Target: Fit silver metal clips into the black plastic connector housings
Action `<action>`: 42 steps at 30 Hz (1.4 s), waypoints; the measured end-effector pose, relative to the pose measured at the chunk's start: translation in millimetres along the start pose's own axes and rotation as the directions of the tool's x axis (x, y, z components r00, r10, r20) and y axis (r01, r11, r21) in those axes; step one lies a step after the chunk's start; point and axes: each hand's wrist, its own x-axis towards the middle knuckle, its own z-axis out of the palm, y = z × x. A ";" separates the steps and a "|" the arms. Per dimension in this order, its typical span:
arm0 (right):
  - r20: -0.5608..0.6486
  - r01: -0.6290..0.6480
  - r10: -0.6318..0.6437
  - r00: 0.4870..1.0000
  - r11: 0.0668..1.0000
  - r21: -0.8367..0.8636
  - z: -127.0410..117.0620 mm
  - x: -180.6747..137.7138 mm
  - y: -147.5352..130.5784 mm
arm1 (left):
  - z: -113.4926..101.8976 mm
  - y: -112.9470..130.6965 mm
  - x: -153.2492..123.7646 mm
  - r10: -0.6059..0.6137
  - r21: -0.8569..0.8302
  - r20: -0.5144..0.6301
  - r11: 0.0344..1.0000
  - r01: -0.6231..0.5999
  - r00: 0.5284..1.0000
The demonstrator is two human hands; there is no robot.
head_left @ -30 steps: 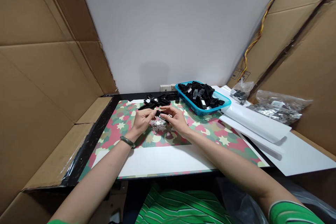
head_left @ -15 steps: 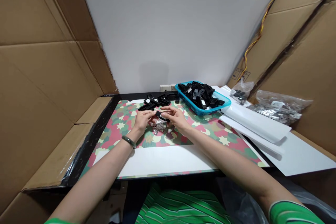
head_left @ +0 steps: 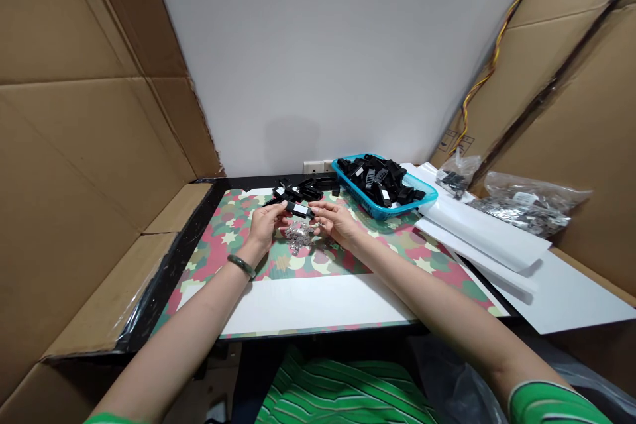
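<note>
– What is held, and where?
– A black plastic connector housing (head_left: 300, 210) is pinched between the fingers of the left hand (head_left: 265, 225) and right hand (head_left: 336, 224), above a heap of silver terminals (head_left: 298, 236).
– What is left?
– Loose housings (head_left: 297, 193) lie near the tabletop's (head_left: 258, 181) far edge; more are piled in a blue basket (head_left: 385, 214).

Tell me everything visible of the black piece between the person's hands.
The black piece is a small elongated block, plastic by its look, with a white patch on its upper face. It lies roughly level, its ends between the fingertips of the left hand and right hand, above a heap of silvery metal bits. Finer detail cannot be made out.
</note>
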 end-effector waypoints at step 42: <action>0.693 0.647 -0.059 0.719 -0.307 -0.698 5.4 -12.2 23.8 | -14.7 -7.3 6.6 0.551 0.607 0.341 0.490 -0.626 0.762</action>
